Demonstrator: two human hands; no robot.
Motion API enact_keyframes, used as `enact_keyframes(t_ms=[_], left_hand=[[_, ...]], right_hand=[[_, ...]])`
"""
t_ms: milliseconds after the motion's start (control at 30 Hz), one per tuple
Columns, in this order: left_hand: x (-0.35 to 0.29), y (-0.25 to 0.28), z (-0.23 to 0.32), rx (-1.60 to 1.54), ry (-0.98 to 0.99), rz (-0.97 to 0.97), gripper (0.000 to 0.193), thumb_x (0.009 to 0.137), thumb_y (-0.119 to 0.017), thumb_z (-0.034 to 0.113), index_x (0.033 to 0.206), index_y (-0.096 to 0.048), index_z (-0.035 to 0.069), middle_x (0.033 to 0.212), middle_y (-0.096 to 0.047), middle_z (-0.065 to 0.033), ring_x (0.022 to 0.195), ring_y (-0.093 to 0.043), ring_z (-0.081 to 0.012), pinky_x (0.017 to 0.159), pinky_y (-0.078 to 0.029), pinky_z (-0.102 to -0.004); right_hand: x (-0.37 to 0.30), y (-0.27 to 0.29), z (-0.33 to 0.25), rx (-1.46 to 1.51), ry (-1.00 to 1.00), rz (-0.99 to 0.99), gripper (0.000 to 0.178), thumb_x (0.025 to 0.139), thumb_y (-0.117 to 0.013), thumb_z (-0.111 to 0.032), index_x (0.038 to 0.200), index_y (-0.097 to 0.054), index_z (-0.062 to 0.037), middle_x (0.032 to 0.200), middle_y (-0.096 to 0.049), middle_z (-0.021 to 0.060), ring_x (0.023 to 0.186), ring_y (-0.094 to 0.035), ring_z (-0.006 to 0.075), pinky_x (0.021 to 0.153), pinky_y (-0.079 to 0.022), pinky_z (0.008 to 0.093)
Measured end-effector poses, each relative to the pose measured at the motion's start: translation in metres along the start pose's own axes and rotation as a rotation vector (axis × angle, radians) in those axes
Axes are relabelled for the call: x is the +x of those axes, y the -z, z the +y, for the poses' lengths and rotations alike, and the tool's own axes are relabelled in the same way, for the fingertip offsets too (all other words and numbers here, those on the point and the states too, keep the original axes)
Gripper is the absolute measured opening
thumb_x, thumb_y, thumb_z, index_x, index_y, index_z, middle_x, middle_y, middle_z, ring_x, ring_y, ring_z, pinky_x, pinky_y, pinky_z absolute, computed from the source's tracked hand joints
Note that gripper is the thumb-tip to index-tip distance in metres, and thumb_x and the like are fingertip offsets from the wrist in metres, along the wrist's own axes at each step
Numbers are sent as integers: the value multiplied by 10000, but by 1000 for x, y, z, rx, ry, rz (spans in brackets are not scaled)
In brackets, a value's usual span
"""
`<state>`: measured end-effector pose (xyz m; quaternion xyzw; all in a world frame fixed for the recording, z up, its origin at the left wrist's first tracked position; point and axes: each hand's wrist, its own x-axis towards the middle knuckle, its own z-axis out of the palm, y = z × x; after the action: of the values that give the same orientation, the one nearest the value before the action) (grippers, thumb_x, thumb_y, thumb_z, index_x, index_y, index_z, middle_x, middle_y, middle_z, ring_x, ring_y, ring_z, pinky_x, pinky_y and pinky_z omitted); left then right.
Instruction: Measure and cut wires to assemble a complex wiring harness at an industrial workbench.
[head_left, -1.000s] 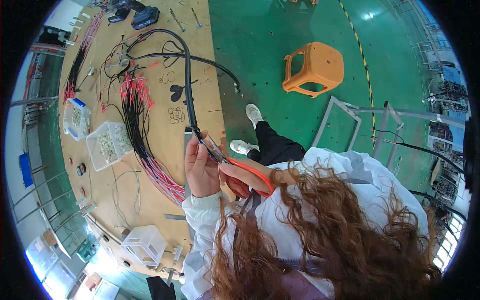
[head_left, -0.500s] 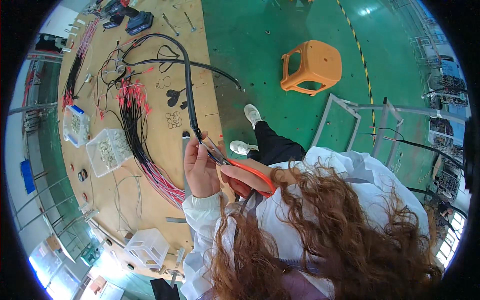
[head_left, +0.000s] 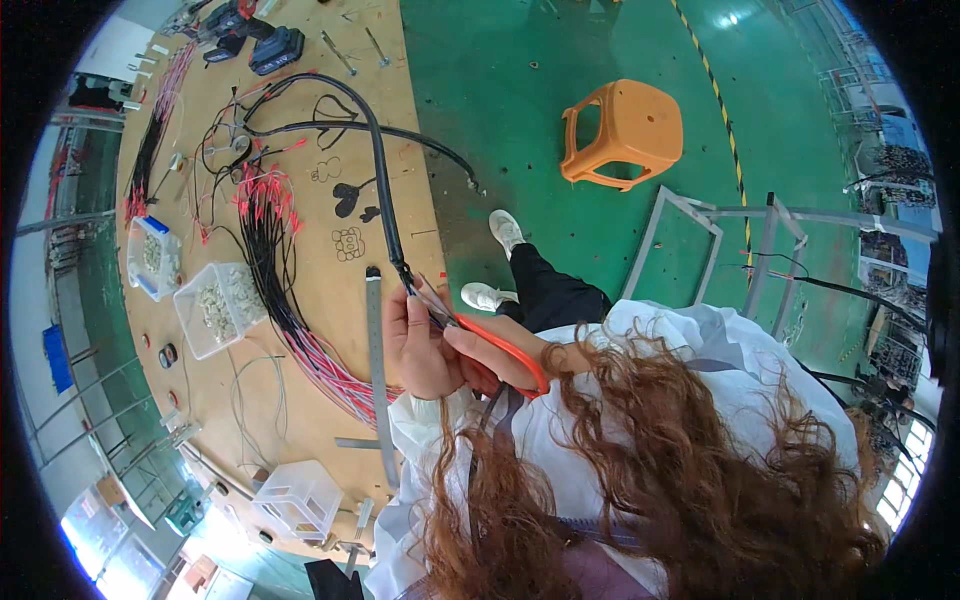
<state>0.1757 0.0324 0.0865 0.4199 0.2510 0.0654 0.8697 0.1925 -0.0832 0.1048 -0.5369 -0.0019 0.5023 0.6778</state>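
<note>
A thick black cable [head_left: 381,180] loops across the wooden table and comes down to my hands. My left hand [head_left: 422,348] pinches its stripped end, where thin wires show below the black sheath. In my right hand [head_left: 497,355] is a pair of scissors with orange-red handles [head_left: 527,365]. Their metal blades [head_left: 436,303] lie against the cable end, between the fingers of both hands; whether they are closed on a wire I cannot tell. Just left of my left hand, a metal ruler [head_left: 377,350] lies on the table.
A bundle of black and red wires [head_left: 285,305] runs over the wooden table [head_left: 225,390]. White bins [head_left: 205,335] of small pale parts stand left of it. A cordless drill [head_left: 262,40] lies at the far end. An orange stool [head_left: 640,130] and a metal frame [head_left: 690,235] stand on the green floor.
Both hands, with the cable end and scissors, have shifted slightly right and toward me. More of the metal ruler shows beside my left hand.
</note>
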Motion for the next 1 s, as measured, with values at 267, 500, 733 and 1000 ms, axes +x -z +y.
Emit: enact_keyframes(t_ms=[267, 500, 733, 1000], left_hand=[[-1, 6, -7, 50, -78, 14, 170, 899, -412, 98, 1031, -467, 7, 937, -544, -61, 836, -554, -148, 766, -459, -276], [-10, -15, 11, -27, 41, 111, 162, 907, -384, 165, 948, -462, 29, 773, -504, -33, 664, -494, -110, 662, -440, -266], [14, 6, 17, -6, -46, -301, 299, 921, -334, 293, 786, -440, 49, 607, -420, -12, 496, -381, -102, 461, -303, -228], [0, -25, 9, 65, -209, -65, 351, 940, -302, 302, 674, -383, 88, 536, -356, 27, 449, -300, -49, 404, -212, -205]], right_hand=[[2, 0, 5, -128, 87, 55, 374, 893, -344, -391, 814, -470, -48, 530, -510, 37, 445, -510, 135, 399, -388, 261], [-3, 2, -9, -461, 104, 66, 350, 892, -336, -377, 835, -463, -56, 548, -530, 74, 498, -547, 232, 474, -428, 325], [-5, 2, -17, -879, 388, 5, 325, 889, -338, -365, 885, -443, -57, 601, -550, 115, 581, -558, 329, 534, -439, 383], [-13, -1, -11, -619, 272, 69, 366, 898, -305, -379, 849, -440, -43, 567, -531, 89, 560, -564, 281, 535, -434, 348]])
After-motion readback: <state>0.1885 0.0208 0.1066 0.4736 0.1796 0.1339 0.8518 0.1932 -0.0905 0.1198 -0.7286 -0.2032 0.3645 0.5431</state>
